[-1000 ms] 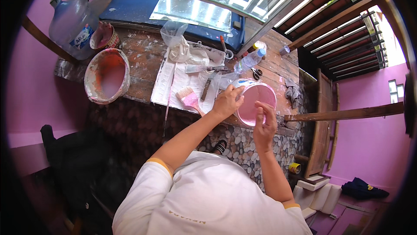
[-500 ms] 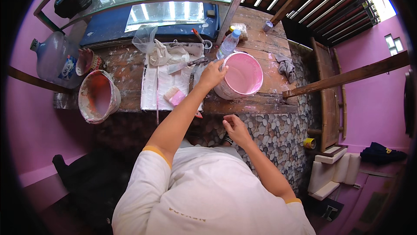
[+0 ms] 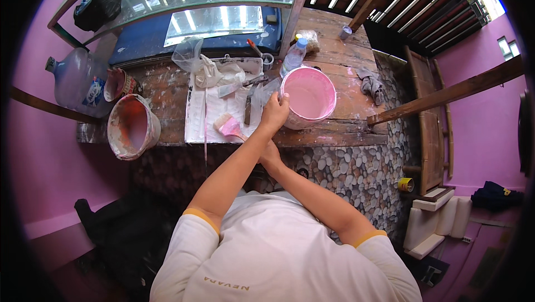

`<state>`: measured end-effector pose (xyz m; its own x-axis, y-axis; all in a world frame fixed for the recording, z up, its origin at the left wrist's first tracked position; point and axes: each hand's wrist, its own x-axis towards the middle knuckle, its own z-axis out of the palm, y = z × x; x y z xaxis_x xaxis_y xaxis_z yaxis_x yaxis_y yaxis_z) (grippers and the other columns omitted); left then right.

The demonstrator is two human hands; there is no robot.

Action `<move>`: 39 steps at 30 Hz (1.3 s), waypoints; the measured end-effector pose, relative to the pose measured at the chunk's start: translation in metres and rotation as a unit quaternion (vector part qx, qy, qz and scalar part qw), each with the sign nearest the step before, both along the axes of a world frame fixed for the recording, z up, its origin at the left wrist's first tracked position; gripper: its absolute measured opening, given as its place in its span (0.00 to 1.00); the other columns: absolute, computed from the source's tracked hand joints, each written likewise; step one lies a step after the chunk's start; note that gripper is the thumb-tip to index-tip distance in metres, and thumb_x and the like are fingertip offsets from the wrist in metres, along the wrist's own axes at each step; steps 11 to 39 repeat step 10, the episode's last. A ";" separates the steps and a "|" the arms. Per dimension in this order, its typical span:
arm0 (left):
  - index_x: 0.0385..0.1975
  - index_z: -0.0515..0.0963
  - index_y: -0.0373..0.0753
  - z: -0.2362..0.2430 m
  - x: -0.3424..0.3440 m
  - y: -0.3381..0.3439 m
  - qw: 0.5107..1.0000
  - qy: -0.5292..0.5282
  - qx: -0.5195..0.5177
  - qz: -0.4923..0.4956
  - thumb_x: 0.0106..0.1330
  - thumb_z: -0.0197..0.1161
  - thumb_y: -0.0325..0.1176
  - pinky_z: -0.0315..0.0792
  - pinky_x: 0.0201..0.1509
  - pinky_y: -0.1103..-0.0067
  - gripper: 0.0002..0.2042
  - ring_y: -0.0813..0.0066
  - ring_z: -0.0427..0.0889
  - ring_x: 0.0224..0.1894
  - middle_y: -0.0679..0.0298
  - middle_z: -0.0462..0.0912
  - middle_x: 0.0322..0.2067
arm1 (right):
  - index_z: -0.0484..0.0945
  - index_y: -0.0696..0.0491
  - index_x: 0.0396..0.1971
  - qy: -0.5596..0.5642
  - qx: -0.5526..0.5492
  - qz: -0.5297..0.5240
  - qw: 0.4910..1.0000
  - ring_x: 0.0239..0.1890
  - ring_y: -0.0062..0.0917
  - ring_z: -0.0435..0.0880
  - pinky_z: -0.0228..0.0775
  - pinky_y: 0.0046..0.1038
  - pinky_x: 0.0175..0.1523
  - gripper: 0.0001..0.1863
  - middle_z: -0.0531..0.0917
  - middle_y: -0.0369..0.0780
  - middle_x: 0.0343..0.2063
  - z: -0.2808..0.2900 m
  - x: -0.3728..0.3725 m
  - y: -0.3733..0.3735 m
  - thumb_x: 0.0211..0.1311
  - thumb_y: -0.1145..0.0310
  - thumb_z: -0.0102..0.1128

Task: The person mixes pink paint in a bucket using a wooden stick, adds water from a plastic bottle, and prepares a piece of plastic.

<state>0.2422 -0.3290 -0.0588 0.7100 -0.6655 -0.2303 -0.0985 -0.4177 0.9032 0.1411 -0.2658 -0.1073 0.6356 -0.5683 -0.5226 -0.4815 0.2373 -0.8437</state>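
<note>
A white bucket smeared with pink (image 3: 326, 113), holding pale pink paint, stands on the wooden table's near side. My left hand (image 3: 275, 113) is closed at its left rim, thumb on the edge. Under my left forearm, my right hand (image 3: 271, 157) is at the handle end of a wide paintbrush (image 3: 229, 126) with pink on it. The forearm hides those fingers, so I cannot tell whether they grip. The brush head rests on the near part of a white paint-stained tray (image 3: 196, 129). Higher on this tray lie a putty knife (image 3: 227, 89) and a crumpled cloth (image 3: 207, 73).
Left of the tray stand an orange-stained bucket (image 3: 150, 134), a smaller pot (image 3: 115, 85) and a large water jug (image 3: 75, 84). A plastic bottle (image 3: 294, 56) stands behind the pink bucket. To its right lie a grey rag (image 3: 370, 84) and a wooden beam (image 3: 446, 89).
My right hand has moved left, from over the floor to the brush's handle end beneath my left forearm. My left hand stays at the bucket rim, slightly lower. The view has shifted a little.
</note>
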 end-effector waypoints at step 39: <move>0.64 0.70 0.26 -0.024 0.003 -0.009 0.996 0.080 -0.002 0.033 0.69 0.62 0.54 0.70 0.65 0.64 0.36 0.46 0.76 0.64 0.36 0.70 0.64 | 0.80 0.52 0.55 -0.093 -0.111 0.043 0.989 0.55 0.42 0.84 0.72 0.34 0.58 0.26 0.86 0.49 0.52 0.043 -0.019 -0.006 0.65 0.50 0.69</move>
